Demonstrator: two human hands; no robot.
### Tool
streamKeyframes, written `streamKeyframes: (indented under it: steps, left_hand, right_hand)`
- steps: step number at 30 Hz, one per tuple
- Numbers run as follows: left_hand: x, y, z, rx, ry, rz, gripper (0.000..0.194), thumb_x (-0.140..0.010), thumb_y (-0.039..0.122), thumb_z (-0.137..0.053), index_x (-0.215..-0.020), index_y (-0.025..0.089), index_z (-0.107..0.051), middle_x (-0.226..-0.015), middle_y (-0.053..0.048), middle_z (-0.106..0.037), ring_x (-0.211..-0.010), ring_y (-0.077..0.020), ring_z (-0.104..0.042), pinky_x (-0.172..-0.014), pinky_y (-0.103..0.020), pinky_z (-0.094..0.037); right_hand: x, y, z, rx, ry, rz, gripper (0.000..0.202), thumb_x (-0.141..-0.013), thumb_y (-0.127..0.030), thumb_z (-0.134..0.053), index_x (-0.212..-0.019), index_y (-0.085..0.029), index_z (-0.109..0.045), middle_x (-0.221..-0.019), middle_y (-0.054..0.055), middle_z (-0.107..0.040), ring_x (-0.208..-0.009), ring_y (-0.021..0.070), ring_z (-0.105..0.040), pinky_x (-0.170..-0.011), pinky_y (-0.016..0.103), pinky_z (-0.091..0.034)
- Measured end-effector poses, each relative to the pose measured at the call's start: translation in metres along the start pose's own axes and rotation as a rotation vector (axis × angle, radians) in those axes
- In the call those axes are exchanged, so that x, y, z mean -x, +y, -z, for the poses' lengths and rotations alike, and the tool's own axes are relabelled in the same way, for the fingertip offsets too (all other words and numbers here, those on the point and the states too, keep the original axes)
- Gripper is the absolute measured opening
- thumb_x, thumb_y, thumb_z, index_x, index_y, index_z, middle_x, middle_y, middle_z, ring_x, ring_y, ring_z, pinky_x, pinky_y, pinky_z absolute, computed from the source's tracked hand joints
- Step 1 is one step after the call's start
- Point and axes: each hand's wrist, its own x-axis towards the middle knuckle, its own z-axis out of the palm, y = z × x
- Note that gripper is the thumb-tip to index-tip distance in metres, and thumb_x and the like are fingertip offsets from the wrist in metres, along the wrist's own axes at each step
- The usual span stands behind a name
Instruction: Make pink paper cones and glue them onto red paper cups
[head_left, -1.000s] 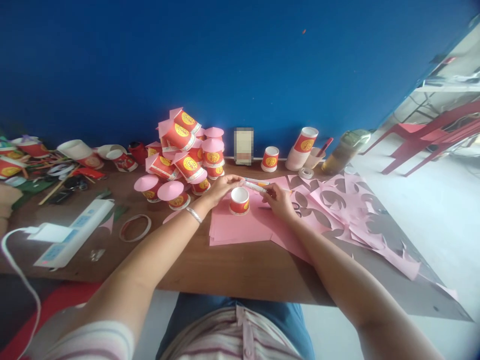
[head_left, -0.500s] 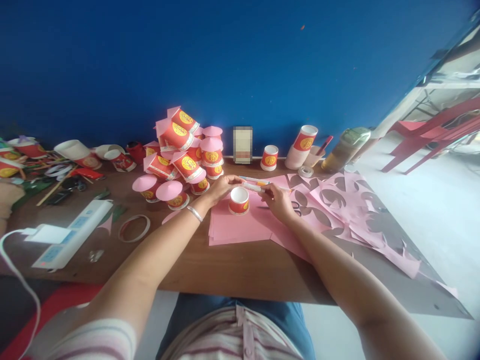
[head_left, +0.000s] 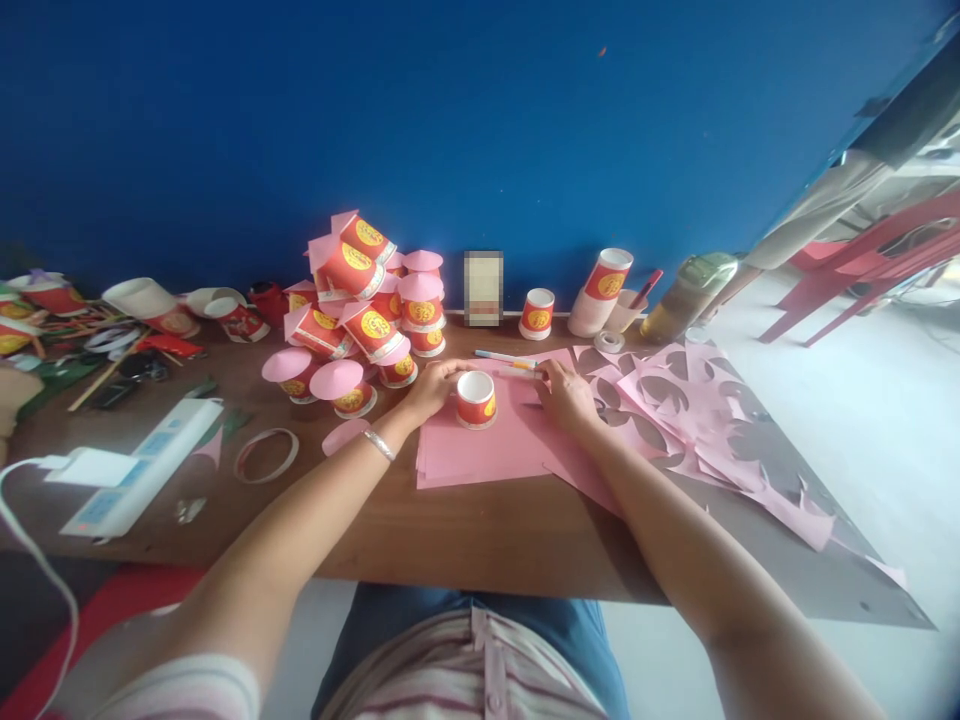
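The right hand (head_left: 566,395) has its fingers closed on the end of a slim white pen (head_left: 516,373). The left hand (head_left: 436,388) is curled just beside the red cup (head_left: 476,410); whether it grips anything, I cannot tell. The cup stands upright, open end up, on the pink paper (head_left: 487,458) between the hands. A second pen (head_left: 496,356) lies just beyond the white one. Left of the paper, pink-topped cups (head_left: 352,270) are piled on the table (head_left: 420,530); cut paper scraps (head_left: 686,400) spread to the right.
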Motion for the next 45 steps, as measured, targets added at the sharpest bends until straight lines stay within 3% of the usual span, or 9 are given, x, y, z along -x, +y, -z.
streamKeyframes:
  steps: [4,8,14,19,25,28,36,39,45]
  left_hand:
    - [0.011,-0.003,0.004,-0.071,0.006,-0.118,0.029,-0.088,0.035,-0.06,-0.104,0.016,-0.075,-0.111,-0.01,-0.077,-0.106,-0.0266,-0.071,-0.099,-0.042,-0.054]
    - [0.021,-0.008,0.008,-0.058,0.037,-0.129,0.027,-0.088,0.027,-0.057,-0.107,0.016,-0.072,-0.114,-0.011,-0.076,-0.108,-0.0242,-0.071,-0.101,-0.041,-0.054]
    - [0.038,-0.015,0.011,-0.111,-0.05,-0.169,0.05,-0.074,0.008,-0.053,-0.121,0.018,-0.068,-0.124,-0.009,-0.073,-0.119,-0.0237,-0.067,-0.113,-0.045,-0.049]
    - [0.059,-0.004,0.012,-0.127,-0.162,-0.146,0.048,-0.084,0.015,-0.053,-0.13,0.02,-0.064,-0.128,-0.011,-0.072,-0.12,-0.0245,-0.068,-0.11,-0.044,-0.052]
    - [0.112,0.014,0.027,-0.546,-0.101,-0.191,0.035,-0.09,0.025,-0.06,-0.124,0.025,-0.069,-0.123,-0.008,-0.074,-0.108,-0.0241,-0.072,-0.1,-0.04,-0.058]
    - [0.141,0.016,0.041,-0.811,-0.008,-0.221,0.033,-0.092,0.023,-0.057,-0.122,0.028,-0.069,-0.125,-0.008,-0.073,-0.115,-0.0265,-0.068,-0.104,-0.044,-0.055]
    - [0.179,0.003,0.1,-1.142,0.34,0.014,0.044,-0.091,0.04,-0.056,-0.131,0.021,-0.059,-0.131,-0.014,-0.067,-0.123,-0.0351,-0.063,-0.105,-0.049,-0.05]
    - [0.177,0.0,0.109,-1.15,0.323,0.158,0.05,-0.089,0.046,-0.057,-0.132,0.019,-0.057,-0.132,-0.017,-0.066,-0.124,-0.0371,-0.062,-0.102,-0.049,-0.051]
    - [0.162,0.004,0.1,-1.169,0.242,0.252,0.052,-0.087,0.05,-0.059,-0.13,0.022,-0.058,-0.13,-0.014,-0.066,-0.123,-0.0372,-0.062,-0.095,-0.046,-0.053]
  right_hand:
    - [0.003,-0.004,-0.002,0.086,0.067,0.087,0.03,-0.083,-0.009,-0.053,-0.106,-0.021,-0.068,-0.113,0.014,-0.065,-0.106,0.0308,-0.058,-0.088,0.042,-0.051]
    - [0.008,-0.015,-0.003,0.109,0.063,0.166,0.028,-0.089,-0.012,-0.052,-0.108,-0.02,-0.069,-0.11,0.014,-0.065,-0.103,0.0306,-0.057,-0.088,0.044,-0.052]
    - [0.014,-0.029,-0.002,0.087,-0.013,0.234,0.039,-0.088,-0.007,-0.048,-0.118,-0.023,-0.069,-0.113,0.011,-0.069,-0.106,0.0289,-0.06,-0.085,0.04,-0.055]
    - [0.015,-0.033,0.0,0.025,-0.091,0.239,0.046,-0.086,-0.002,-0.045,-0.121,-0.022,-0.069,-0.114,0.01,-0.074,-0.107,0.0273,-0.064,-0.089,0.038,-0.056]
    - [0.016,-0.029,-0.004,-0.027,-0.074,0.235,0.05,-0.085,-0.003,-0.048,-0.128,-0.021,-0.067,-0.114,0.01,-0.075,-0.11,0.0271,-0.066,-0.093,0.038,-0.056]
    - [0.017,-0.028,-0.006,-0.031,-0.084,0.24,0.046,-0.086,-0.007,-0.049,-0.127,-0.02,-0.067,-0.115,0.01,-0.075,-0.111,0.0276,-0.066,-0.094,0.039,-0.056]
    - [0.016,-0.027,-0.007,-0.049,-0.091,0.242,0.036,-0.092,-0.011,-0.05,-0.121,-0.02,-0.068,-0.116,0.011,-0.075,-0.112,0.0282,-0.067,-0.096,0.041,-0.055]
    - [0.016,-0.027,-0.007,-0.059,-0.093,0.243,0.035,-0.093,-0.013,-0.05,-0.122,-0.021,-0.068,-0.117,0.011,-0.075,-0.113,0.0287,-0.067,-0.097,0.043,-0.055]
    - [0.017,-0.027,-0.006,-0.078,-0.098,0.23,0.034,-0.095,-0.015,-0.05,-0.123,-0.021,-0.068,-0.118,0.011,-0.075,-0.113,0.0289,-0.067,-0.096,0.042,-0.055]
